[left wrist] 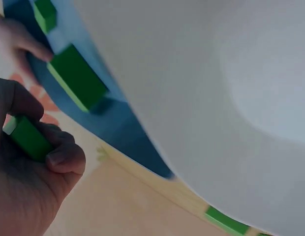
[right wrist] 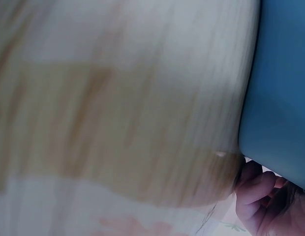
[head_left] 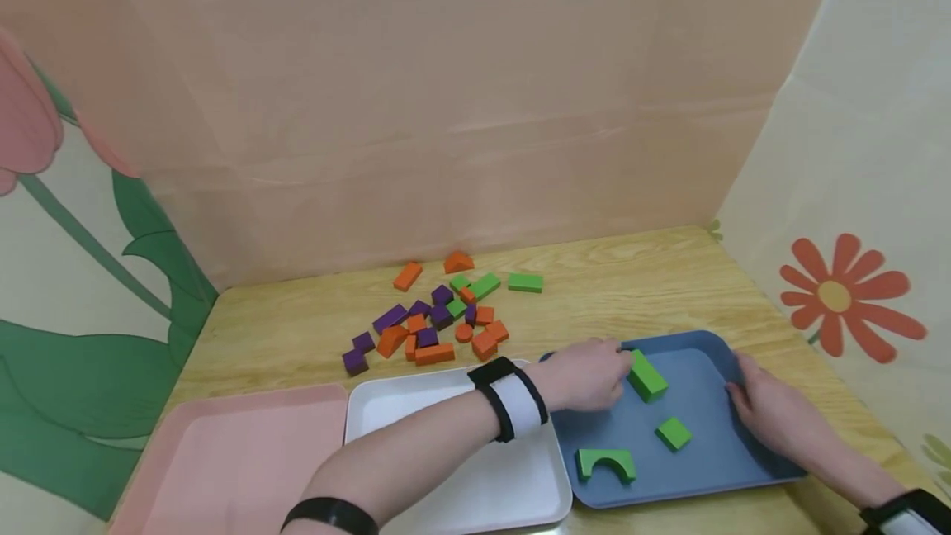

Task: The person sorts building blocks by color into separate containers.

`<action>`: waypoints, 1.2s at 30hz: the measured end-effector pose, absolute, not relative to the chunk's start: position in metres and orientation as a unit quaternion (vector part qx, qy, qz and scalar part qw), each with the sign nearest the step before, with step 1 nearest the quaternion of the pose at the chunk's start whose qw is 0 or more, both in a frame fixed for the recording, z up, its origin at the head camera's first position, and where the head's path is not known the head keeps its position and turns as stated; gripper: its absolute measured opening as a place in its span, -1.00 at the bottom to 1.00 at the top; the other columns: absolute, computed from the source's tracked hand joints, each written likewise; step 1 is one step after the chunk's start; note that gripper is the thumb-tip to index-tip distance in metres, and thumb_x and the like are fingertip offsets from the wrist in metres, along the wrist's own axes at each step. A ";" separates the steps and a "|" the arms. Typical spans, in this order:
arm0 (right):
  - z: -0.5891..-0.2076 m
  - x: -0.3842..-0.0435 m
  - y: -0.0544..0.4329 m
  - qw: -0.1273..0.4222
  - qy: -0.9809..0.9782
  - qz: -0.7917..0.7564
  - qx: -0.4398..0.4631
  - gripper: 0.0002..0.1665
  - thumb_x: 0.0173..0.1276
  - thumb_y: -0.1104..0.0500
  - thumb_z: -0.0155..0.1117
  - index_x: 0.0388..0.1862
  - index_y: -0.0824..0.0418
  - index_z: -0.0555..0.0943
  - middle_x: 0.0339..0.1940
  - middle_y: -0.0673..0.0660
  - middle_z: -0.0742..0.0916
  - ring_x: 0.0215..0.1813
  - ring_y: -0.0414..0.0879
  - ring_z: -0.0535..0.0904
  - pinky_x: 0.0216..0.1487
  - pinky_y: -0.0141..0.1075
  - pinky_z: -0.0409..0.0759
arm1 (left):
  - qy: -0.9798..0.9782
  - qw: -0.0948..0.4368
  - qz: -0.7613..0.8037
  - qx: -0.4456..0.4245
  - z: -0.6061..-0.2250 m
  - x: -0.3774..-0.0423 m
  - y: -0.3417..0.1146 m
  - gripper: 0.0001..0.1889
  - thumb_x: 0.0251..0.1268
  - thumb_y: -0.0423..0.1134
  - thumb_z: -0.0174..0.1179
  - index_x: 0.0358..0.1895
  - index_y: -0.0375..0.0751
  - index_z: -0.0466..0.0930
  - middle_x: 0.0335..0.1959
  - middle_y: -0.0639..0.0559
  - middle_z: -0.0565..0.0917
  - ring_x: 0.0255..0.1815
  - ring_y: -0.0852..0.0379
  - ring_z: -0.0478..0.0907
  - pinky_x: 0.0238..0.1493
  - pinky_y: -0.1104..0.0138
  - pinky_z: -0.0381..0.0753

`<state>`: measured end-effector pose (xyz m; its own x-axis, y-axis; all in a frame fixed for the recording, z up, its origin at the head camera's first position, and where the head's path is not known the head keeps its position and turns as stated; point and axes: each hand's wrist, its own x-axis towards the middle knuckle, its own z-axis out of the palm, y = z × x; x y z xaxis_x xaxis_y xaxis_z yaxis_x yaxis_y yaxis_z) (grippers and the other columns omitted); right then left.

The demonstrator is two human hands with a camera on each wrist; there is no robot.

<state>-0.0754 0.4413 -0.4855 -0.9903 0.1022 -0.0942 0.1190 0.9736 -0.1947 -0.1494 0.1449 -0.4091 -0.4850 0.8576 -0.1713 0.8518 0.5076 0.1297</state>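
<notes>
My left hand [head_left: 590,374] is over the left far part of the blue tray [head_left: 713,469]. In the left wrist view its thumb and curled fingers grip a green block [left wrist: 30,140], which the hand hides in the head view. On the tray lie a long green block [head_left: 648,376] just right of that hand, a small green block [head_left: 674,433] and a green arch block [head_left: 607,463]. At the tray's right rim, my right hand [head_left: 776,411] holds the edge with the thumb on the inner side; the right wrist view shows its fingers curled by the tray corner.
A white tray [head_left: 475,510] stands under my left forearm, beside a pink tray [head_left: 245,452] at the left. Behind them, orange blocks [head_left: 434,354], purple blocks [head_left: 390,318] and green blocks [head_left: 525,282] lie scattered on the wooden table [head_left: 617,287]. Fabric walls enclose the back and sides.
</notes>
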 end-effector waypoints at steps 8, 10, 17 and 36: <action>-0.483 -0.074 0.442 0.031 0.993 -0.109 0.038 -0.33 0.48 0.36 0.14 0.37 0.79 0.17 -0.31 0.52 0.67 -0.38 0.11 0.65 -0.43 0.00 0.66 | 0.821 0.165 -0.046 0.544 -0.412 -0.110 0.171 -0.55 0.64 0.00 0.02 0.50 0.22 0.43 0.40 0.28 0.53 0.33 0.39 0.51 0.38 0.55 0.51; -0.483 -0.074 0.443 0.033 0.993 -0.111 0.038 -0.32 0.48 0.36 0.15 0.37 0.79 0.17 -0.31 0.52 0.67 -0.39 0.09 0.64 -0.45 -0.03 0.64 | 0.806 0.169 -0.059 0.565 -0.415 -0.101 0.176 -0.56 0.65 0.01 0.01 0.49 0.22 0.44 0.37 0.29 0.53 0.29 0.41 0.51 0.36 0.56 0.52; -0.484 -0.075 0.443 0.032 0.993 -0.106 0.043 -0.31 0.47 0.36 0.17 0.37 0.78 0.18 -0.18 0.65 0.65 -0.33 0.24 0.69 -0.40 0.03 0.68 | 0.774 0.169 -0.091 0.603 -0.426 -0.087 0.184 -0.53 0.67 0.02 -0.03 0.53 0.22 0.39 0.40 0.29 0.52 0.36 0.42 0.47 0.41 0.60 0.45; -0.485 -0.075 0.444 0.031 0.993 -0.106 0.040 -0.31 0.48 0.34 0.16 0.37 0.78 0.17 -0.22 0.62 0.66 -0.38 0.13 0.66 -0.46 -0.05 0.64 | 0.812 0.063 -0.075 0.575 -0.422 -0.099 0.162 -0.15 0.50 0.54 -0.32 0.71 0.49 -0.39 0.80 0.19 -0.42 0.84 0.09 -0.42 0.77 0.16 0.13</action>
<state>-0.0752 0.4439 -0.4850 -0.9950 0.0727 -0.0690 0.0856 0.9745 -0.2074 -0.0992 0.1624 -0.4217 -0.3305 0.9247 -0.1892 0.9437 0.3272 -0.0494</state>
